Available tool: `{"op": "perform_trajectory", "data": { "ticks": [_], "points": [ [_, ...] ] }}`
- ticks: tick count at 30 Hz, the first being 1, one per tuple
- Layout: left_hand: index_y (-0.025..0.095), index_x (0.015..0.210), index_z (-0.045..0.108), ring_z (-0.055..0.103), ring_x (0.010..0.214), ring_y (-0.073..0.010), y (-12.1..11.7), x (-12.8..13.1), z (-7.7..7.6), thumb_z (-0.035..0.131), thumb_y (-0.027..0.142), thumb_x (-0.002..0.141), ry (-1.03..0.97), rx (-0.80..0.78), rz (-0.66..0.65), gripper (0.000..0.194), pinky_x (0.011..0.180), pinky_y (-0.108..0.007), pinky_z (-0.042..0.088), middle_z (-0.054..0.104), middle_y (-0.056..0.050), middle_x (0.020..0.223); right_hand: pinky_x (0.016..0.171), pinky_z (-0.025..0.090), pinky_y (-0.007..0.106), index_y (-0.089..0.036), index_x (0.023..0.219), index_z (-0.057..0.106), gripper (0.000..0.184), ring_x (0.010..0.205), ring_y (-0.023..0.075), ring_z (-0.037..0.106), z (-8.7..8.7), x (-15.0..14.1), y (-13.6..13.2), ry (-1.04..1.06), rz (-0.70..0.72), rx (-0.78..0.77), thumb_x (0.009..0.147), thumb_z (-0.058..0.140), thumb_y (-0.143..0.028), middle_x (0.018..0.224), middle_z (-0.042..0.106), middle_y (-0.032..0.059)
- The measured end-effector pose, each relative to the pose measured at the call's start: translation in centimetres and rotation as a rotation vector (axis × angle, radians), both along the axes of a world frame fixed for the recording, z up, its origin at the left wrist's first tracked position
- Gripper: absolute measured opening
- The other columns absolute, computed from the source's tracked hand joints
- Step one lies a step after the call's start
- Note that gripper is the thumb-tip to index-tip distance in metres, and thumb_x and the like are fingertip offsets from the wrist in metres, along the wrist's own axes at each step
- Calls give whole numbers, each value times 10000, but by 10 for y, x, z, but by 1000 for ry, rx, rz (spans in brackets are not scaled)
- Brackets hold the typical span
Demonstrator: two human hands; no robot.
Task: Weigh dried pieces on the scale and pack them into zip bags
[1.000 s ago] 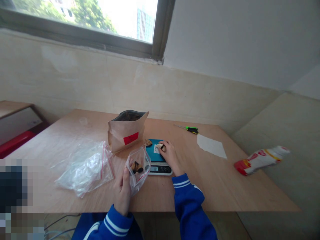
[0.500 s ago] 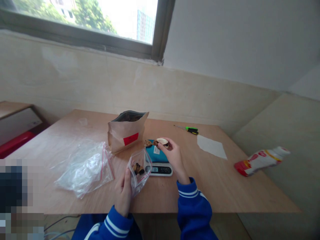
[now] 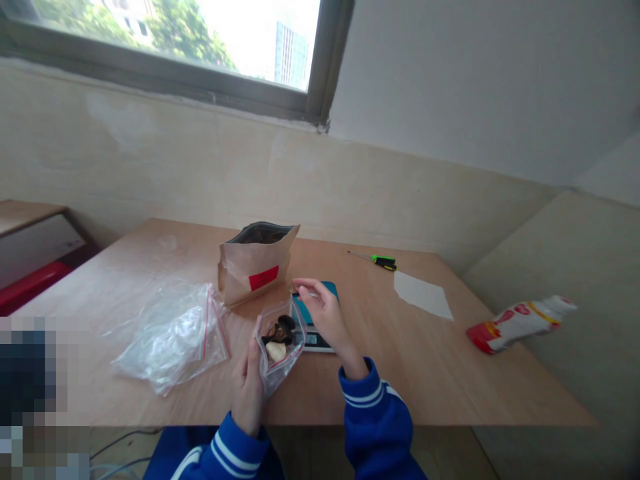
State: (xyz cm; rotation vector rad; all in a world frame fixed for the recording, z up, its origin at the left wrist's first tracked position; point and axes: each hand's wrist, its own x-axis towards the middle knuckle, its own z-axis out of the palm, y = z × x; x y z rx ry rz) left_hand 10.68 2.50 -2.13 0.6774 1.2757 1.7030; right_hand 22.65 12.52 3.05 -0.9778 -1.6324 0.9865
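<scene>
My left hand (image 3: 247, 390) is closed on the lower edge of a small clear zip bag (image 3: 280, 337), holding it open beside a small kitchen scale (image 3: 314, 340) with a blue top. Dark dried pieces and one pale piece (image 3: 275, 351) lie inside the bag. My right hand (image 3: 324, 312) hovers over the scale with its fingers stretched out to the left, nothing visible in them. Its fingertips are near a small brown piece (image 3: 294, 288) at the scale's far left corner. Just behind stands an open brown paper bag (image 3: 255, 267) with a red label.
A heap of clear zip bags (image 3: 170, 333) lies left on the wooden table (image 3: 400, 360). A green-handled screwdriver (image 3: 381, 260) and a white sheet (image 3: 423, 293) lie at the back right. A red-and-white packet (image 3: 520, 320) rests on the ledge at right.
My right hand lifted a pale piece off the scale and carried it left. That piece now lies in the small bag, and the hand is empty over the scale.
</scene>
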Motion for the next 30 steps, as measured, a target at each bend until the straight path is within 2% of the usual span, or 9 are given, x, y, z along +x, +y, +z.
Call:
{"op": "perform_trajectory", "data": {
  "ticks": [3, 6, 11, 14, 18, 20, 23, 26, 30],
  "points": [
    [258, 1264, 597, 474, 1294, -248, -1, -1, 2, 507, 572, 840, 21, 39, 6, 536, 1150, -445, 272, 644, -41, 1266, 928, 474, 385, -175, 1091, 623, 267, 1079, 225, 588, -22, 2, 25, -247, -152, 138, 871, 526, -290, 1138, 648, 112],
    [259, 1266, 596, 451, 1314, -242, -1, -3, 2, 502, 562, 849, 32, 46, 32, 524, 1170, -440, 222, 641, -37, 1270, 964, 409, 441, -166, 1159, 590, 336, 1148, 270, 525, -42, 0, 44, -553, -201, 219, 831, 582, -239, 1188, 623, 136],
    [253, 1277, 586, 471, 1296, -259, -2, -4, 5, 511, 568, 840, 20, 87, 27, 544, 1146, -447, 283, 638, -51, 1273, 897, 373, 435, -178, 1054, 621, 215, 1073, 285, 545, -51, -3, 50, -820, -263, 226, 845, 589, -216, 1081, 670, 129],
    [269, 1257, 602, 489, 1281, -253, -3, -5, 5, 508, 566, 843, 26, 91, 23, 518, 1149, -452, 277, 655, -36, 1249, 893, 361, 431, -185, 1004, 629, 187, 1022, 271, 577, -41, 4, 42, -738, -296, 201, 825, 624, -240, 1039, 689, 102],
    [282, 1252, 604, 487, 1283, -250, -3, -5, 4, 508, 547, 853, 1, 74, -9, 488, 1154, -467, 263, 650, -23, 1257, 836, 435, 370, -198, 1065, 614, 288, 930, 223, 616, -9, 15, 17, -277, -379, 164, 816, 639, -340, 1004, 697, 74],
    [271, 1242, 612, 490, 1280, -258, -3, -4, 7, 519, 551, 845, -25, 72, -27, 495, 1150, -476, 270, 648, -30, 1260, 806, 467, 331, -207, 1137, 597, 355, 940, 203, 620, 11, 19, -2, -124, -302, 154, 821, 634, -365, 1038, 688, 68],
    [245, 1211, 639, 493, 1276, -278, -4, 0, 15, 547, 576, 814, -63, 94, -46, 524, 1134, -483, 302, 642, -51, 1268, 916, 446, 346, -258, 1215, 587, 407, 1073, 201, 584, 32, 25, -26, -177, -94, 171, 827, 636, -371, 1164, 657, 46],
    [220, 1202, 647, 513, 1252, -305, -6, 2, 21, 569, 574, 797, -89, 98, -74, 544, 1104, -505, 347, 651, -81, 1247, 966, 431, 364, -272, 1219, 590, 372, 1137, 202, 562, 34, 34, -40, -170, -79, 146, 871, 574, -401, 1224, 632, 45],
    [220, 1147, 679, 514, 1249, -318, -4, -2, 12, 592, 537, 791, -37, 170, -96, 485, 1098, -505, 355, 621, -83, 1289, 949, 464, 347, -240, 1217, 586, 369, 1144, 200, 578, 13, 47, -51, -31, -134, 27, 912, 496, -427, 1240, 625, 75]
  ]
}}
